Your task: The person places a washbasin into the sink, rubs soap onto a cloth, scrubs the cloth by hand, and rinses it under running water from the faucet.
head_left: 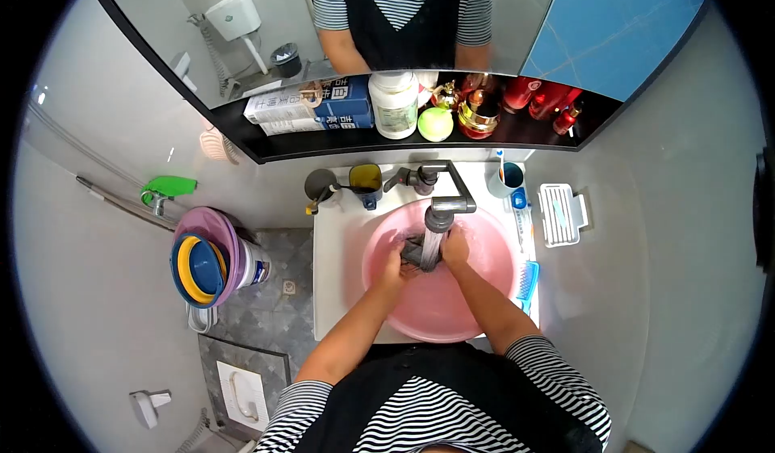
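Observation:
Water streams from the dark faucet [440, 215] into a large pink basin [428, 308]. Under the stream lies a grey cloth [413, 253], bunched up. My left hand [397, 264] is at the cloth's left side, its fingers curled round the edge. On the other side of the stream, my right hand [455, 245] is closed near the cloth's right end; its fingertips are hidden, so what it grips cannot be made out.
A cup with a toothbrush [505, 180] and a blue comb [528, 285] are right of the basin. Two cups, one yellowish [366, 180], stand at the back left. Above hangs a shelf with bottles [393, 107]. Stacked basins [198, 270] stand left.

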